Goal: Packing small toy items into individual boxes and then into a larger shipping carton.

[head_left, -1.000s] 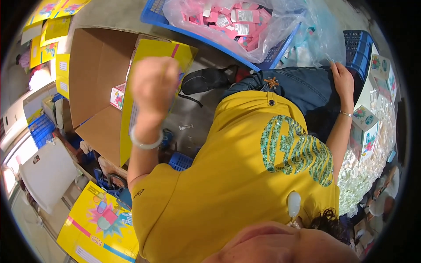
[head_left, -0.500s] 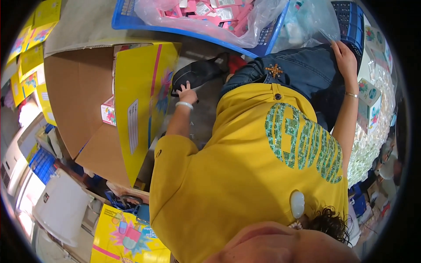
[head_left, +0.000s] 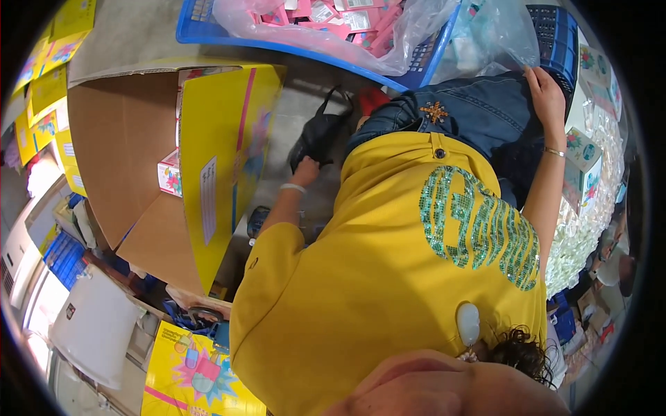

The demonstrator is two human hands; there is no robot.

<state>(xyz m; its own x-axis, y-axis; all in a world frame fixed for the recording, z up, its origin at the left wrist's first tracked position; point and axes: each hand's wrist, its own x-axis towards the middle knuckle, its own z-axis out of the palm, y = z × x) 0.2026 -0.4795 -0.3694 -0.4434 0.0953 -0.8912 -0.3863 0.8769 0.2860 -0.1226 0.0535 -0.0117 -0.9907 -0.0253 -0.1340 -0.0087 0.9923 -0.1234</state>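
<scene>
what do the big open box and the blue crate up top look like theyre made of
The big open box looks like corrugated cardboard: matte brown inside, with a glossy yellow printed flap. The blue crate looks like moulded plastic, going by its smooth rim and gridded wall. The bag lining it seems thin clear plastic film.

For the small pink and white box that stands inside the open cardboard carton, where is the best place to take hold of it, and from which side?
Probably best taken by its two flat side faces near the outer end. The small pink and white box stands against the tall yellow box, with brown carton wall on its other side, so coming in through the carton's open side, as the left hand would, looks freest.
</scene>
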